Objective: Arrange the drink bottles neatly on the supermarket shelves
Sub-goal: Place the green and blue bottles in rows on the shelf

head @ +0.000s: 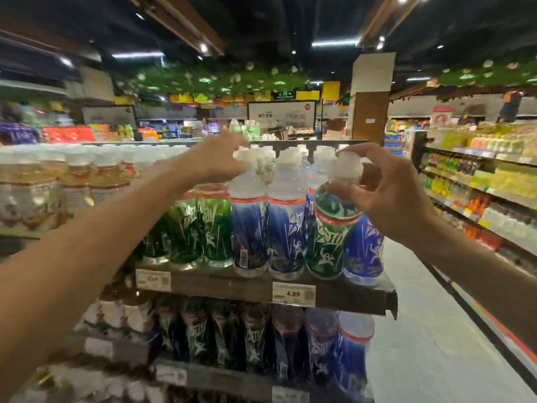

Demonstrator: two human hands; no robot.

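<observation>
On the top shelf (220,282) stand green-labelled bottles (200,225) at left and blue-labelled bottles (286,231) at right, all with white caps. My right hand (386,187) pinches the white cap and neck of a green-labelled bottle (331,234), which stands tilted among the blue ones near the shelf's right end. My left hand (223,158) reaches over the row, fingers curled around the cap of a blue-labelled bottle (248,228) at the front.
Pale yellow drink bottles (58,181) fill the shelf to the left. Lower shelves hold more green and blue bottles (261,341). A price tag (293,293) reads 4.89. An aisle floor (421,330) runs on the right beside another stocked shelf unit (488,187).
</observation>
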